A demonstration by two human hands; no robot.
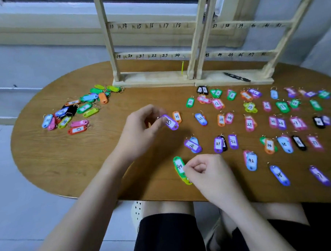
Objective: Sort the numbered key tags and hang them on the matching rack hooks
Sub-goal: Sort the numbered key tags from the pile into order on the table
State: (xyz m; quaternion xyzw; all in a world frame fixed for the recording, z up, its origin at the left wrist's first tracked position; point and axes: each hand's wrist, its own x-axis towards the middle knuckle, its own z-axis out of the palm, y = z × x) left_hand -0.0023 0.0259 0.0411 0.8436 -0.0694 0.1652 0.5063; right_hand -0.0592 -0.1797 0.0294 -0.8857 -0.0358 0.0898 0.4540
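- left hand point(141, 125) near the middle of the frame is pinching a purple tag point(170, 122) by its ring end, held just above the table point(67, 152); the number looks like 13 or 15, can't say which
- right hand point(206, 171) in the lower middle is curled up with its fingertips on a green tag point(178, 166) marked 40, which sits on a yellow one; whether it's really gripping it or just touching I can't tell
- sorting looks mostly done imo: the right half of the table has tags laid out in rough numbered rows, 10, 12, 21, 23, 30, 31, 32, 42 all readable, many doubled up in pairs
- an unsorted pile point(76, 112) is left at the upper left, maybe a couple dozen tags
- the hanging part has barely started as far as I can see: the wooden rack point(151, 55) along the top has numbered rails, and the only thing possibly on a hook is a thin yellow-green bit point(183, 67) under 24
- far right tags are too blurry to read
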